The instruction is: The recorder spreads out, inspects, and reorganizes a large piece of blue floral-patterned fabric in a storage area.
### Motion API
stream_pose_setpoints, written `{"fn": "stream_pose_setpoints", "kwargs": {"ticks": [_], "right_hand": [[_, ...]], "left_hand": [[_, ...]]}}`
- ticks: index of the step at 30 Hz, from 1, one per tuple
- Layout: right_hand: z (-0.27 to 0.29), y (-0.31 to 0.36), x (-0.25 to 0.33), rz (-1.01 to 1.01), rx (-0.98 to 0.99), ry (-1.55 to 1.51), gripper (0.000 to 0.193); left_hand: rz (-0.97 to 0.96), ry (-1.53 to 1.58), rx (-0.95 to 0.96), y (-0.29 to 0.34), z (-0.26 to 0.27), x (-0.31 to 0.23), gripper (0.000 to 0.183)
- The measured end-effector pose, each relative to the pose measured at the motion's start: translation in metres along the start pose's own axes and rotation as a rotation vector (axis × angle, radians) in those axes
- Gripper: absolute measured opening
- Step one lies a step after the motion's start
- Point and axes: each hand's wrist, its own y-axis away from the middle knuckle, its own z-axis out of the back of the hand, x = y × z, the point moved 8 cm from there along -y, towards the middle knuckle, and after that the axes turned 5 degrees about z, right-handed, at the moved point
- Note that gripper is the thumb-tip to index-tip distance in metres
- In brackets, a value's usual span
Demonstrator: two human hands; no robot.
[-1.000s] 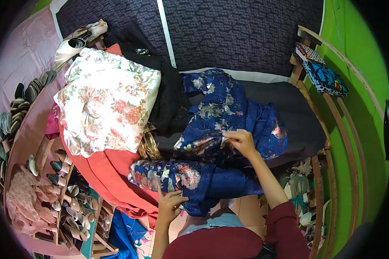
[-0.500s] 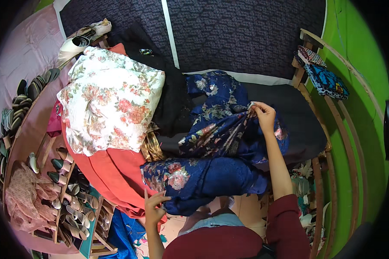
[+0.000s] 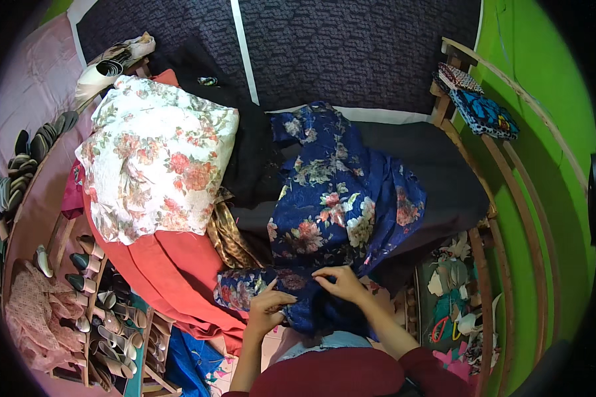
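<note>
Left hand (image 3: 265, 312) on near part of blue floral cloth (image 3: 318, 221), fingers loosely bent; right hand (image 3: 343, 286) near it, fingertips on same cloth; cannot tell whether either pinches fabric; blue floral cloth under both hands and extending beyond them, over black cloth (image 3: 437, 165); red cloth (image 3: 172, 268) left of left hand; white floral cloth (image 3: 155, 159) farther beyond it; shoes (image 3: 117, 341) well left of both hands

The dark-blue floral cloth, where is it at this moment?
In the head view, the dark-blue floral cloth lies at the centre, mostly right of the white cloth with red flowers, with the left hand and right hand at its lower part.
</note>
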Motion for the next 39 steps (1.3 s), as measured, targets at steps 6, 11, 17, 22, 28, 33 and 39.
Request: {"fn": "stream_pose_setpoints", "kwargs": {"ticks": [6,11,17,22,28,33,39], "right_hand": [[0.009,0.044,-0.089,-0.180,-0.264,0.256,0.043],[0.008,0.044,-0.093,-0.294,-0.111,0.280,0.034],[0.012,0.054,-0.016,-0.008,-0.365,0.517,0.014],[0.004,0.065,0.032,0.098,-0.421,0.470,0.012],[0.029,0.091,0.064,0.278,-0.528,0.330,0.012],[0.040,0.118,0.105,0.433,-0.454,0.421,0.018],[0.046,0.158,0.135,0.552,-0.523,0.522,0.026]], "left_hand": [[-0.036,0.045,0.158,0.003,-0.020,-0.016,0.036],[-0.052,0.056,0.138,0.004,-0.018,-0.016,0.032],[0.252,-0.066,0.230,0.008,-0.009,0.012,0.031],[0.261,-0.157,0.318,0.020,-0.023,0.016,0.046],[0.031,-0.071,0.425,0.025,-0.032,-0.004,0.102],[0.030,-0.099,0.330,-0.002,-0.054,-0.006,0.058],[0.045,-0.101,0.278,0.024,-0.075,-0.015,0.032]]}}
